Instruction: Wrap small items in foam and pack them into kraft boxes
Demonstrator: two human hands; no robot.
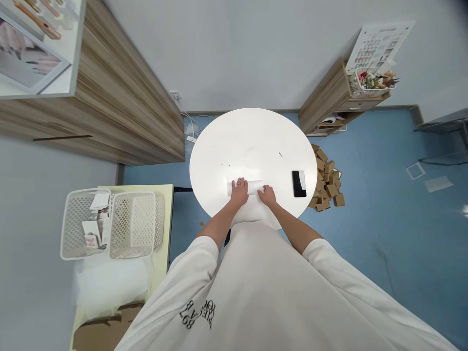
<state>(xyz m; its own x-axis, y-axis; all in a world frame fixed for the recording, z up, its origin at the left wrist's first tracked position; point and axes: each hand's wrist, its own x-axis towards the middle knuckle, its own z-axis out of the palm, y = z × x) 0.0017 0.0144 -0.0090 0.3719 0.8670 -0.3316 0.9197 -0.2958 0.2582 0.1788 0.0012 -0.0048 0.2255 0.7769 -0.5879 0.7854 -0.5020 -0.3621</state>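
A strip of white paper [255,187], seemingly folded, lies near the front edge of the round white table [252,131]. My left hand [240,191] rests flat on its left part, fingers stretched forward and a ring on one of them. At the strip's right end, my right hand [267,195] has curled fingers and thumb closed on the paper's edge. The palm side of both hands is hidden. To the right of my right hand, a black phone [299,184] lies on the tabletop.
Left of me, white baskets [132,251] holding cards stand on a pale yellow table [166,204]. Small brown cardboard boxes [331,187] are heaped on the floor to the right. A wooden cabinet [139,97] and a low shelf unit [325,100] flank the round table.
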